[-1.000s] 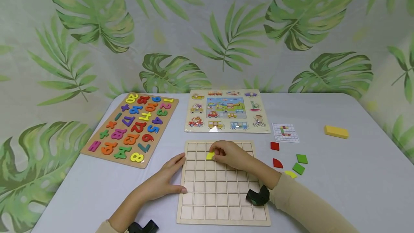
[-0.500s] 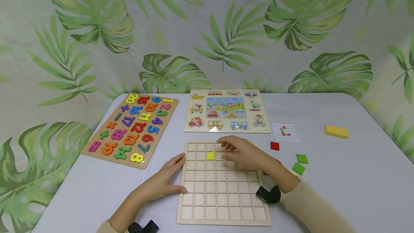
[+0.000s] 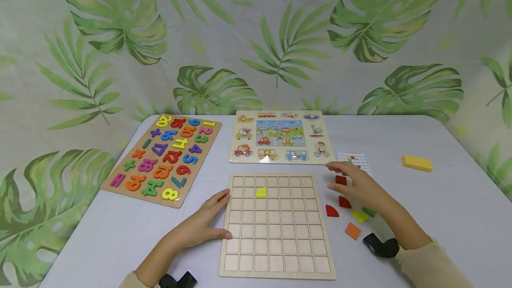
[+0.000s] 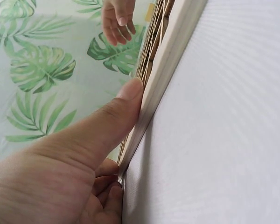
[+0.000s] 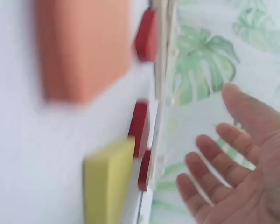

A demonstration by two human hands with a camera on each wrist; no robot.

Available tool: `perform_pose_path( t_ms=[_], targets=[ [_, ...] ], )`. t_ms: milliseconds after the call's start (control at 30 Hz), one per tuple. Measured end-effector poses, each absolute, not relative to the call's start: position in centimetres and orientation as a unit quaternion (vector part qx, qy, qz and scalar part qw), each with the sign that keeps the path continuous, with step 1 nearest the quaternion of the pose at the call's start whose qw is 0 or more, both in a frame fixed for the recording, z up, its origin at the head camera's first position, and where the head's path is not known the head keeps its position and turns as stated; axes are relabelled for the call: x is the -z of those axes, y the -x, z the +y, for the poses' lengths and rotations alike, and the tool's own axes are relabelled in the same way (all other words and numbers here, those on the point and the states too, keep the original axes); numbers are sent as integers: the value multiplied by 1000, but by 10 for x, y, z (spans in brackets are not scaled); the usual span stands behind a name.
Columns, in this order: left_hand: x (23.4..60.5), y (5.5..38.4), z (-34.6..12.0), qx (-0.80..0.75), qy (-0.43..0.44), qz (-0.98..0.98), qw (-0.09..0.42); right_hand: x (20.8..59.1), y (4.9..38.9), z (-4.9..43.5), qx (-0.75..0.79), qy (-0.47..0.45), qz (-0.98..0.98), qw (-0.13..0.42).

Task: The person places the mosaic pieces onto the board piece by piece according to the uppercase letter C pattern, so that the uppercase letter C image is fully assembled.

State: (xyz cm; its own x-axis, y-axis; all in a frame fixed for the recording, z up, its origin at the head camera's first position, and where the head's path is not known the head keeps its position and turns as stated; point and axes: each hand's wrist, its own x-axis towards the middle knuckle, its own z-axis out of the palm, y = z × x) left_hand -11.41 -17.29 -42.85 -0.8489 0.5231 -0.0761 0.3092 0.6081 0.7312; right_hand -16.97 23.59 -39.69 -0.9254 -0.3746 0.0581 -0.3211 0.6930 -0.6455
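Observation:
A wooden grid board (image 3: 276,230) lies flat on the table, one yellow quarter-circle piece (image 3: 261,192) in a square of its second row. My left hand (image 3: 206,221) rests at the board's left edge, thumb and fingertips touching its rim. To the right of the board, my right hand (image 3: 360,186) hovers above a red square piece (image 3: 341,180), fingers spread and holding nothing. Around it lie two red quarter-circle pieces (image 3: 332,211), a yellow piece (image 3: 360,217), an orange square piece (image 3: 353,231) and a partly covered green piece (image 3: 369,211). In the right wrist view, the orange piece (image 5: 84,51) looms blurred.
A number puzzle board (image 3: 160,163) lies at the left. Behind the grid stands a vehicle picture puzzle (image 3: 280,137). A pattern card (image 3: 362,163) sits partly behind my right hand, and a yellow block (image 3: 417,163) is farther right.
My right hand has let go of the yellow quarter-circle on the grid and moved right, off the board, over the loose pieces. My left hand has stayed at the board's edge.

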Motion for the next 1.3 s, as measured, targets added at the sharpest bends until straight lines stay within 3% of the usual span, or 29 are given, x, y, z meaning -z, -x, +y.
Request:
perform_pose_path(
  t_ms=[600,1133,1300],
  targets=[
    [427,113,-172,-375,-230,886,144,426,174,268,318,158,934,33],
    [429,113,-174,-374,-234,887,140,415,171,259,310,145,939,17],
    [430,114,-174,-375,-235,886,141,400,166,245,324,172,930,-10]
  ],
)
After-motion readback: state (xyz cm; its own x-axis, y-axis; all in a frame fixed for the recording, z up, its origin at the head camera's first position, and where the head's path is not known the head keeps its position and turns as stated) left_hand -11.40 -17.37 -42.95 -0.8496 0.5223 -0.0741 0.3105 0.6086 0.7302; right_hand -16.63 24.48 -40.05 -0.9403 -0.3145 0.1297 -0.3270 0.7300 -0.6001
